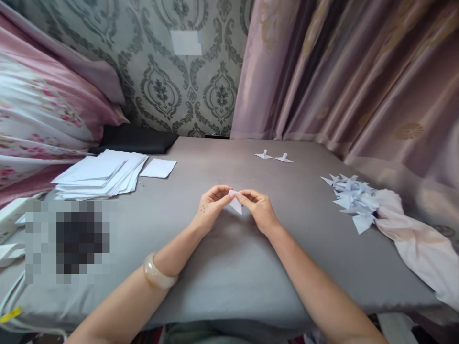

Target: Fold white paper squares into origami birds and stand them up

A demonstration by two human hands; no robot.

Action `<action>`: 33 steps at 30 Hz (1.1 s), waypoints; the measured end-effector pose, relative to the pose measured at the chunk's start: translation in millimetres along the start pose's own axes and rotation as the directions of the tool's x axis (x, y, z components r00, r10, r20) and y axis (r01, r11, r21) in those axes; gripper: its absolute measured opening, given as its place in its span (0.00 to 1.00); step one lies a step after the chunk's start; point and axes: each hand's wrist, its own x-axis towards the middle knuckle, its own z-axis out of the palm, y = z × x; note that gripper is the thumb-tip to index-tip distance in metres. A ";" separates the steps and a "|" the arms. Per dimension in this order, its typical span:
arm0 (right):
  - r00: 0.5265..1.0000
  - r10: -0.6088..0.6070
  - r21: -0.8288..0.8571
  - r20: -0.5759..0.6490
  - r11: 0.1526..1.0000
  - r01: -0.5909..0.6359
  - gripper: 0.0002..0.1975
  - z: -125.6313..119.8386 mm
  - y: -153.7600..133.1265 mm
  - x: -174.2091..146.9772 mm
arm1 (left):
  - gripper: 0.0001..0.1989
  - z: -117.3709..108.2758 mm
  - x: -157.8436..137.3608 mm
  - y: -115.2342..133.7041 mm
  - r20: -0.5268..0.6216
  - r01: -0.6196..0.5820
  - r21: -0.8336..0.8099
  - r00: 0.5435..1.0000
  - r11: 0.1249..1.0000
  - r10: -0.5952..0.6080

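Over the middle of the grey-covered table [222, 267], my left hand [212, 206] and my right hand [261, 208] pinch a small piece of folded white paper [235, 204] between thumbs and fingers. One pointed corner of the paper hangs down between the hands. Both hands are closed on its upper edge, the left on one side and the right on the other. The fingertips behind the paper are partly hidden. A pale bangle [159, 273] circles my left forearm.
Left, a stack of white paper sheets [96, 174] lies beside a smaller paper square [158, 168]. Two small folded paper pieces [274, 156] stand at the back. A heap of folded paper shapes [355, 196] lies right, against a pale cloth [416, 239]. A power strip [12, 217] sits far left.
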 end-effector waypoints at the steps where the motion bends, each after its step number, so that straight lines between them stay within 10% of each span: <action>1: 0.999 0.031 0.063 -0.022 0.998 -0.030 0.13 0.1 2.0 1.2 | 0.17 1.4 -0.7 -0.4 0.008 -0.006 -0.019 1.000 1.000 0.007; 7: 0.997 0.077 0.275 -0.014 0.959 -0.071 0.13 3.7 10.2 5.2 | 0.16 2.4 -3.6 -4.6 -0.027 -0.168 0.113 0.985 0.979 0.172; 21: 0.999 -0.043 0.121 0.032 0.992 0.039 0.15 7.8 11.0 0.6 | 0.19 0.9 -0.6 -9.8 -0.077 -0.221 0.025 0.972 0.975 0.222; 33: 0.985 -0.144 -0.122 -0.096 0.984 0.132 0.12 0.8 3.9 0.3 | 0.14 -6.5 1.1 -7.9 0.131 -0.034 0.082 0.991 0.996 0.023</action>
